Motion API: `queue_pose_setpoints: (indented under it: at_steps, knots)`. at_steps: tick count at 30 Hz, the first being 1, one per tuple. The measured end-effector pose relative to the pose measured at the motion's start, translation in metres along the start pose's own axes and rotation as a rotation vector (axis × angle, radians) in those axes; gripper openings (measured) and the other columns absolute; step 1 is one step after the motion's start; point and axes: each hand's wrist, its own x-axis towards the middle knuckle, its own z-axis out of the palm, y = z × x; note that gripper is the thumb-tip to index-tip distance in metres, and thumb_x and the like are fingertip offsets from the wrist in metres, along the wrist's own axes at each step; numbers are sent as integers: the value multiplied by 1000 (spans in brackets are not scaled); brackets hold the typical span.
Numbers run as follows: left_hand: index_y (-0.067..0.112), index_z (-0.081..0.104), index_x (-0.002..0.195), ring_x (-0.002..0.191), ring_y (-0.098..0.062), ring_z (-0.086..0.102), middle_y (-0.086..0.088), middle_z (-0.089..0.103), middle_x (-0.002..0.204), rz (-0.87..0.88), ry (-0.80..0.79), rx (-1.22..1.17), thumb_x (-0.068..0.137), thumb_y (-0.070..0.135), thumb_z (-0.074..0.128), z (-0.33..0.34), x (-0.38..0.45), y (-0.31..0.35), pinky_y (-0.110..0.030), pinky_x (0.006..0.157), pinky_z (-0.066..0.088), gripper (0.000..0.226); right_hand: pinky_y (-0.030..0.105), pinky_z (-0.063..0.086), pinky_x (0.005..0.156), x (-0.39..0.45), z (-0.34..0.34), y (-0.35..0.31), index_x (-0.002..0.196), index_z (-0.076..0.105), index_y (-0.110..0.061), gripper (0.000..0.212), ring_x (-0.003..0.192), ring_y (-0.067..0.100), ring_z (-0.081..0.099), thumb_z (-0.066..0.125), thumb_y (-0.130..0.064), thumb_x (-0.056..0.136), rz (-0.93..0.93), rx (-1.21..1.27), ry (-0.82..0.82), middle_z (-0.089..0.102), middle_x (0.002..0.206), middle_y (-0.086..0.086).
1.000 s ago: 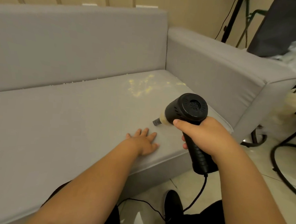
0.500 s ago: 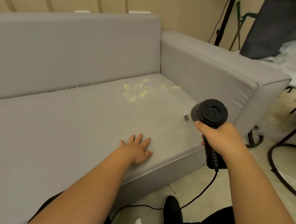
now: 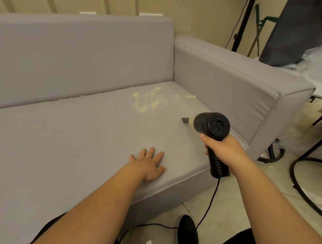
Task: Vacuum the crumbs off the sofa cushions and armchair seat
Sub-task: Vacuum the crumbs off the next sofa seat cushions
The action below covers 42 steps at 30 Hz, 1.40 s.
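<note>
A grey sofa seat cushion (image 3: 71,145) fills the left and middle of the view. Yellow crumbs (image 3: 148,100) lie scattered near its back right corner, and a thin line of white bits runs along the seam under the backrest. My right hand (image 3: 224,151) grips the handle of a black handheld vacuum (image 3: 210,128). Its small nozzle points left, low over the cushion and to the right of the crumbs. My left hand (image 3: 148,162) rests flat on the cushion near the front edge, fingers spread.
The sofa's right armrest (image 3: 242,85) stands just behind the vacuum. A black cord (image 3: 208,204) hangs from the handle to the tiled floor beside my black shoe (image 3: 188,233). Black stand legs, a round base and a dark cloth crowd the right side.
My right hand has carried the vacuum from the cushion's front right edge back over the seat, nozzle nearer the crumbs. My left hand has stayed flat on the cushion.
</note>
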Motion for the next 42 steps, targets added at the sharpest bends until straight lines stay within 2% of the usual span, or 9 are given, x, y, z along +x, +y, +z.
queue_pose_setpoints:
  at_steps: [3, 7, 12, 17, 25, 28, 32, 35, 42]
  knots:
    - [47, -7, 162, 159, -27, -14, 7, -19, 172, 0, 1, -3, 103, 69, 27, 0, 1, -1, -68, 122, 0, 72, 51, 61, 93, 0, 4, 0, 103, 70, -24, 26, 87, 27, 78, 79, -43, 89, -12, -48, -20, 78, 90, 9]
    - [46, -6, 163, 159, -27, -14, 7, -18, 172, 8, -1, -11, 103, 68, 27, -1, -2, -1, -68, 122, 1, 72, 42, 60, 84, -18, -3, -23, 100, 71, -24, 24, 80, 25, 78, 77, -45, 90, -54, -109, 8, 78, 91, 11]
    - [46, -5, 163, 159, -27, -13, 6, -17, 172, 10, 1, -6, 103, 67, 28, -1, -4, -1, -68, 122, 1, 71, 48, 61, 88, -49, -21, -42, 94, 70, -28, 24, 77, 25, 78, 74, -51, 91, -41, -161, 46, 78, 77, 7]
    - [46, -5, 163, 159, -27, -13, 7, -17, 172, 5, 3, -4, 103, 68, 28, -1, -2, 0, -67, 123, 1, 72, 36, 58, 72, -65, -42, -49, 99, 70, -23, 27, 73, 23, 79, 73, -49, 92, 22, -180, 19, 79, 83, 10]
    - [46, -7, 163, 159, -28, -14, 6, -19, 172, 0, -3, 2, 102, 69, 28, -1, -1, 2, -69, 122, 1, 73, 48, 63, 85, -72, -46, -46, 95, 74, -19, 31, 70, 24, 79, 76, -49, 89, 31, -200, -18, 78, 69, 6]
    - [46, -7, 163, 159, -28, -14, 6, -18, 172, 1, -8, 3, 102, 69, 29, 2, -2, 2, -69, 122, 1, 74, 41, 62, 78, -70, -41, -42, 92, 74, -20, 29, 72, 25, 79, 76, -48, 90, 12, -197, -12, 78, 71, 6]
    - [45, -6, 163, 159, -29, -14, 4, -18, 172, 11, 19, -1, 102, 69, 27, 2, -4, 2, -67, 122, 0, 73, 35, 58, 73, -54, -24, -31, 88, 73, -24, 22, 77, 24, 76, 76, -46, 90, -21, -163, 19, 78, 77, 7]
    - [44, -6, 163, 159, -29, -13, 4, -18, 172, 34, 36, -1, 103, 68, 26, 4, -3, -1, -65, 123, -1, 72, 42, 61, 82, -22, -16, -28, 90, 73, -25, 20, 78, 26, 77, 77, -45, 90, -24, -117, 50, 78, 76, 8]
    - [46, -8, 162, 159, -24, -16, 6, -20, 172, 72, 61, -9, 103, 67, 23, 4, 11, -15, -61, 124, -6, 70, 47, 61, 85, 89, -5, -41, 102, 70, -17, 26, 77, 31, 77, 79, -39, 90, -10, 77, 150, 74, 81, 11]
